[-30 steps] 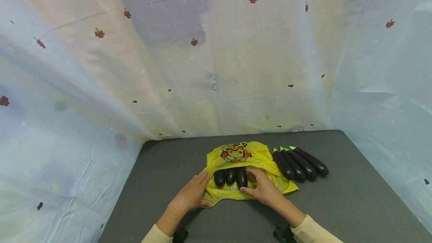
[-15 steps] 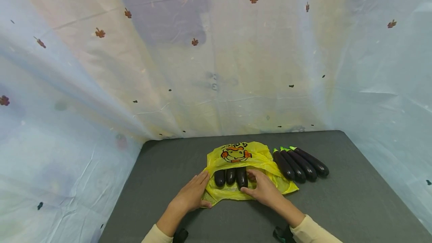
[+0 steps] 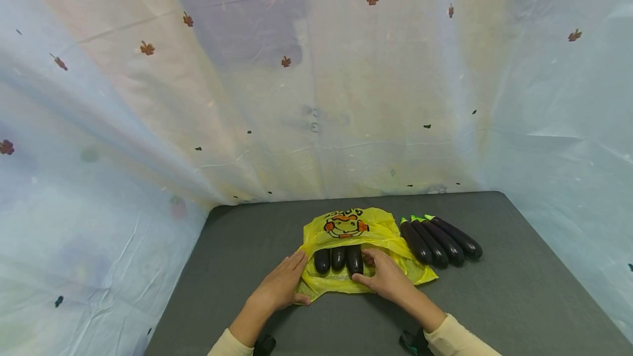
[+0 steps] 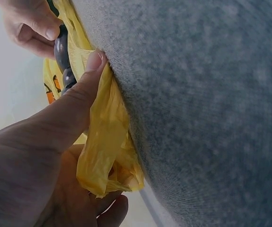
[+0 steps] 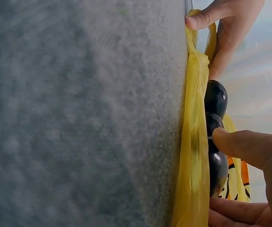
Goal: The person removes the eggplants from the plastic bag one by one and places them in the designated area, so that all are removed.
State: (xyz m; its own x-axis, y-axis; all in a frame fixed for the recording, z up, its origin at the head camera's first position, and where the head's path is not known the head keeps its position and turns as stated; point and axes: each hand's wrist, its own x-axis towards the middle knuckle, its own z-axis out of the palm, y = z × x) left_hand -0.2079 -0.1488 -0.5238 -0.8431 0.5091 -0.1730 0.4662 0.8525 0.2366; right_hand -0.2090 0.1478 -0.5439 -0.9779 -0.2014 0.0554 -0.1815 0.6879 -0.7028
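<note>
A yellow plastic bag [image 3: 383, 229] printed with a cartoon face lies on the grey table, its mouth toward me. Three dark eggplants sit side by side inside, blunt ends showing; their far ends are hidden. My right hand [image 3: 388, 277] grips the rightmost bagged eggplant [image 3: 354, 261], thumb on one side and fingers on the other, as the right wrist view also shows. At the bag's left edge, my left hand [image 3: 283, 281] holds the plastic between thumb and fingers. In the left wrist view, the thumb [image 4: 86, 82] lies over the yellow film.
Several more eggplants [image 3: 440, 240] with green stems lie in a row right of the bag, close to its edge. The grey table [image 3: 247, 240] has rounded far corners. A pale plastic sheet [image 3: 316, 98] with leaf prints hangs behind and at both sides.
</note>
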